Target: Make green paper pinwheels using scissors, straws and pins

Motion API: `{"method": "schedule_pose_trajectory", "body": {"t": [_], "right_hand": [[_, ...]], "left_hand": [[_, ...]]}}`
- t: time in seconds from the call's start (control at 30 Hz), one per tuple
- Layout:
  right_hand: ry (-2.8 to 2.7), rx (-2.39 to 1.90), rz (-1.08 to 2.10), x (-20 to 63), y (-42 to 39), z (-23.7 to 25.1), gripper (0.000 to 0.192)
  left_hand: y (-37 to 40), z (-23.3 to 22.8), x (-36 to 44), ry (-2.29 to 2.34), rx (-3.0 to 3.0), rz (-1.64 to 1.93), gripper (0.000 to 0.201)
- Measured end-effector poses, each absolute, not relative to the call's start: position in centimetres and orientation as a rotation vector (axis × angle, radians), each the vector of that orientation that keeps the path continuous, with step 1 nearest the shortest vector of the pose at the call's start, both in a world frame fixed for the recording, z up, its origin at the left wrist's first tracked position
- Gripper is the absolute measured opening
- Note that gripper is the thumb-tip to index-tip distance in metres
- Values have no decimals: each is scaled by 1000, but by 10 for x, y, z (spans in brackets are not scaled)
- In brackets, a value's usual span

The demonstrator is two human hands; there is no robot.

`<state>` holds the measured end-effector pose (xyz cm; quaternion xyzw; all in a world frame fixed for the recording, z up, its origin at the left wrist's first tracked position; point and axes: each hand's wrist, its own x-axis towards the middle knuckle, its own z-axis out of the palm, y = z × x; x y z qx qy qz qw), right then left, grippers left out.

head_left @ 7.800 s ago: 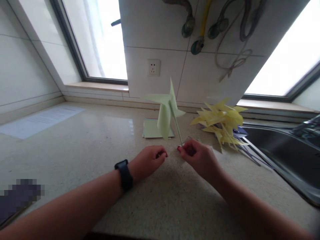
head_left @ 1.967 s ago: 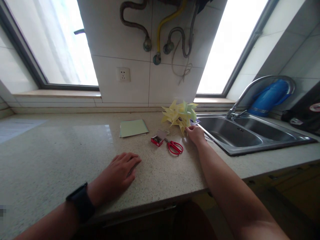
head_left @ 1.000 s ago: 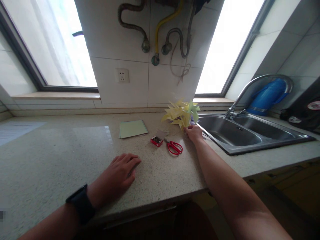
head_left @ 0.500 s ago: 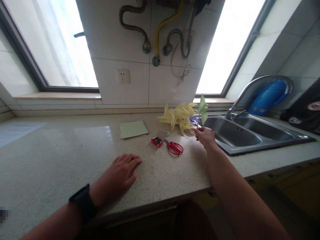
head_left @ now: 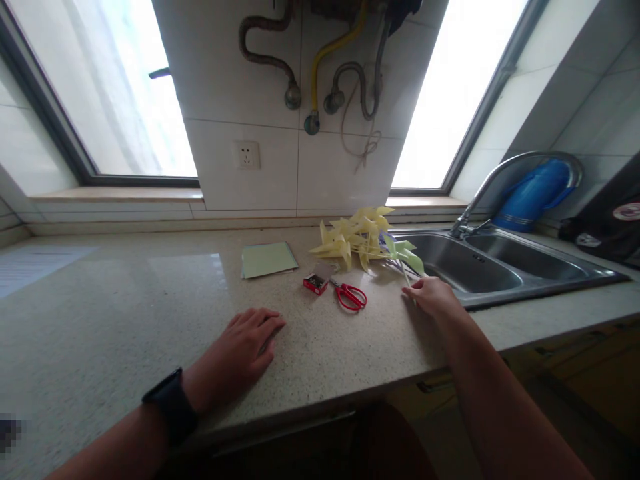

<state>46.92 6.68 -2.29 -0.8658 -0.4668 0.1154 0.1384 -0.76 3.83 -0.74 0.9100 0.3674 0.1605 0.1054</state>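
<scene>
The right hand (head_left: 434, 297) had drawn back from the yellow pile (head_left: 350, 237), fingers pinched on the thin stick of a pale green pinwheel (head_left: 404, 252) near the sink (head_left: 500, 270). Its light, easily creased paper favoured that stick hold. Red scissors (head_left: 350, 297) and a small box (head_left: 316, 283) lay close; the left hand (head_left: 240, 350) rested flat and empty on the counter (head_left: 100, 320).

The right hand (head_left: 434, 296) now sits lower and nearer the table edge, away from the yellow pile (head_left: 350, 237). The green pinwheel (head_left: 404, 257) it held upright half a second ago now tilts low beside the sink (head_left: 500, 267).
</scene>
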Motion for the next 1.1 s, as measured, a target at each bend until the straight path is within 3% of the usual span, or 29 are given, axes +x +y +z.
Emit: {"method": "schedule_pose_trajectory", "body": {"t": [0.17, 0.47, 0.83, 1.0, 1.1], "right_hand": [[-1397, -2598, 344, 471, 56, -15, 29], [-1446, -2588, 76, 482, 31, 0, 29], [-1548, -2652, 146, 472, 15, -2, 31], [-1570, -2592, -73, 472, 19, 19, 46], [-1598, -2491, -270, 463, 42, 30, 44]], "left_hand": [[37, -7, -7, 1085, 2679, 475, 42], [40, -11, -9, 1082, 2678, 482, 43], [39, -11, -9, 1077, 2689, 468, 43], [40, -12, -9, 1082, 2679, 480, 43], [40, -11, -8, 1083, 2675, 486, 43]]}}
